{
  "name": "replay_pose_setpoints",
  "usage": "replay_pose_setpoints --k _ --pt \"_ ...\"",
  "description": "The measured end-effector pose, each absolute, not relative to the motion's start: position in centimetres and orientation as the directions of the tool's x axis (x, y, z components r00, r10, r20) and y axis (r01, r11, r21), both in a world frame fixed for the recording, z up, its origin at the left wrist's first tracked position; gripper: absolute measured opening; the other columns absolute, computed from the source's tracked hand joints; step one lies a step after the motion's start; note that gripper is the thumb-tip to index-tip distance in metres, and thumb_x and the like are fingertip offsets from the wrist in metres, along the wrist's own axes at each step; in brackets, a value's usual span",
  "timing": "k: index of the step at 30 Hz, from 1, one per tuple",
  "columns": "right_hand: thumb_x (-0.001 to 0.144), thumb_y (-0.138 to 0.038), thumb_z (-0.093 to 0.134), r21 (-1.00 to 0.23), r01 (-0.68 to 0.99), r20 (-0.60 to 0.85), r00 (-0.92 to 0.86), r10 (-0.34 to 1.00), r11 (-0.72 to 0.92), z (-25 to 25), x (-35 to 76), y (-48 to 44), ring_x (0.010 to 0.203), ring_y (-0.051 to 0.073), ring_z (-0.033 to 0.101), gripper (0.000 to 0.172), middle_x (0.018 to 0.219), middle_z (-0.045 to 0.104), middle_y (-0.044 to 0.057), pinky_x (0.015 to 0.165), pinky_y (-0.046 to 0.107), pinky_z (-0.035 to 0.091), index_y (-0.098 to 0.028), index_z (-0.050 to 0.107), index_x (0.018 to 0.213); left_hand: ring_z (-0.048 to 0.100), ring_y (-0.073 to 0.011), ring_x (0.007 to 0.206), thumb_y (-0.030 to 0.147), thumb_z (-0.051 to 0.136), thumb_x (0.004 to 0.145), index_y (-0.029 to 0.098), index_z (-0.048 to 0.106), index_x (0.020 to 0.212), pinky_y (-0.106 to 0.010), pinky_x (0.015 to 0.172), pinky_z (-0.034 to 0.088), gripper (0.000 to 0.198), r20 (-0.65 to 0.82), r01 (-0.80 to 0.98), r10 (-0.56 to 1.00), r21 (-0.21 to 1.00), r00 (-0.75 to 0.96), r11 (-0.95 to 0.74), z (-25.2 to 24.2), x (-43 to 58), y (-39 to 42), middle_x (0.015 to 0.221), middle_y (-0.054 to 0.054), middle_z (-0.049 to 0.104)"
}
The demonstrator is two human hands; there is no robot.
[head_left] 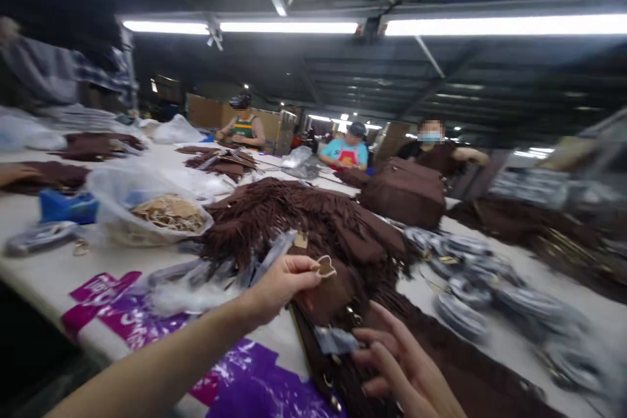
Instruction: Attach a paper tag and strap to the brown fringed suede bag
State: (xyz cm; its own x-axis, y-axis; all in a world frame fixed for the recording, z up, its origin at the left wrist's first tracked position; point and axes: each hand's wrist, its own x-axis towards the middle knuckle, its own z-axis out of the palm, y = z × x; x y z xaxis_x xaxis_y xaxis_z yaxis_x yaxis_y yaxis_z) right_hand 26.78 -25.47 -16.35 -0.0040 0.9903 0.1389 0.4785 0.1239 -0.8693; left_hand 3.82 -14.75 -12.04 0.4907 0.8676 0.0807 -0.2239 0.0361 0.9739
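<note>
My left hand is raised over the table and pinches a small brown heart-shaped tag between thumb and fingers. My right hand is lower, fingers spread and lying on a brown fringed bag, next to a small clear plastic packet. Just behind my hands lies a heap of brown fringed bags with a little tag on top.
A clear bag of tan tags, a blue object and purple plastic bags lie to the left. Wrapped silver pieces are scattered to the right. Three people work at the far side behind a brown bag.
</note>
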Motion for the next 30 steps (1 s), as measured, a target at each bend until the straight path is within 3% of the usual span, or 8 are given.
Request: replay_pose_setpoints --k 3,5,8,14,17,20,26,30 --pt "0.079 -0.067 0.066 -0.991 0.126 0.062 0.053 0.997 0.055 -16.2 25.6 -25.1 0.078 0.024 0.071 0.064 0.086 0.071 0.007 0.060 0.030 0.059 -0.019 0.050 0.118 0.053 -0.0093 0.057 0.042 0.079 0.064 0.011 0.074 0.080 -0.020 0.052 0.044 0.035 0.027 -0.249 0.813 0.957 0.581 0.146 -14.4 8.8 -18.0 0.070 -0.003 0.065" --pt "0.073 -0.067 0.073 -0.997 0.063 0.042 0.086 0.995 0.037 -16.4 25.8 -25.9 0.062 0.017 0.067 0.060 0.073 0.068 0.002 0.053 0.024 0.055 -0.019 0.053 0.103 0.053 -0.0086 0.058 0.041 0.080 0.063 0.012 0.075 0.081 -0.019 0.053 0.042 0.034 -0.014 -0.281 0.804 0.933 0.594 0.224 -15.4 10.8 -19.2 0.073 -0.003 0.066" --pt "0.074 -0.063 0.075 -0.999 0.020 -0.044 0.058 0.997 -0.045 -17.6 27.6 -28.5 0.054 0.013 0.064 0.059 0.069 0.066 -0.002 0.048 0.020 0.051 -0.020 0.050 0.105 0.049 -0.0071 0.052 0.036 0.081 0.059 0.012 0.075 0.079 -0.019 0.049 0.038 0.032 -0.065 -0.221 0.783 0.942 0.618 0.252 -16.2 12.1 -19.7 0.068 -0.002 0.065" --pt "0.071 -0.061 0.078 -0.972 -0.033 -0.233 -0.031 0.972 -0.234 -20.0 32.7 -34.3 0.048 0.012 0.064 0.060 0.066 0.066 -0.003 0.043 0.017 0.048 -0.021 0.047 0.105 0.050 -0.0087 0.050 0.023 0.070 0.066 0.012 0.074 0.073 -0.019 0.050 0.039 0.014 0.023 0.087 0.657 0.987 0.753 -0.134 -15.6 11.5 -18.8 0.058 0.000 0.062" --pt "0.070 -0.062 0.078 -0.961 -0.022 -0.275 0.030 0.961 -0.274 -20.1 34.2 -36.5 0.046 0.011 0.064 0.059 0.064 0.066 -0.004 0.041 0.015 0.045 -0.021 0.050 0.102 0.056 -0.0098 0.059 0.015 0.066 0.070 0.014 0.075 0.077 -0.018 0.056 0.041 0.011 0.110 0.168 0.544 0.884 0.832 -0.436 -14.9 11.5 -18.7 0.065 0.000 0.066" --pt "0.071 -0.059 0.078 -0.958 -0.004 -0.286 0.057 0.957 -0.286 -19.8 34.9 -38.0 0.048 0.012 0.064 0.055 0.065 0.066 -0.003 0.043 0.017 0.047 -0.021 0.053 0.101 0.061 -0.0110 0.066 0.012 0.065 0.075 0.015 0.075 0.082 -0.017 0.063 0.043 0.013 0.158 0.119 0.373 0.775 0.914 -0.620 -14.1 12.3 -18.9 0.071 0.000 0.069" --pt "0.071 -0.057 0.076 -0.968 -0.004 -0.249 0.174 0.953 -0.252 -20.4 35.9 -39.2 0.048 0.013 0.063 0.053 0.064 0.066 -0.002 0.044 0.020 0.047 -0.020 0.055 0.101 0.064 -0.0137 0.080 0.023 0.056 0.090 0.017 0.075 0.092 -0.019 0.075 0.046 0.020 0.141 0.005 0.159 0.734 0.977 -0.680 -13.9 14.3 -19.2 0.086 -0.005 0.072" --pt "0.070 -0.055 0.076 -0.965 0.006 -0.253 0.257 0.933 -0.263 -21.4 36.8 -39.5 0.048 0.013 0.062 0.052 0.062 0.064 -0.003 0.042 0.019 0.045 -0.020 0.056 0.102 0.063 -0.0145 0.079 0.022 0.051 0.091 0.015 0.073 0.086 -0.021 0.075 0.046 0.023 0.061 0.213 0.353 0.700 0.934 -0.682 -15.9 15.2 -18.9 0.083 -0.003 0.071"
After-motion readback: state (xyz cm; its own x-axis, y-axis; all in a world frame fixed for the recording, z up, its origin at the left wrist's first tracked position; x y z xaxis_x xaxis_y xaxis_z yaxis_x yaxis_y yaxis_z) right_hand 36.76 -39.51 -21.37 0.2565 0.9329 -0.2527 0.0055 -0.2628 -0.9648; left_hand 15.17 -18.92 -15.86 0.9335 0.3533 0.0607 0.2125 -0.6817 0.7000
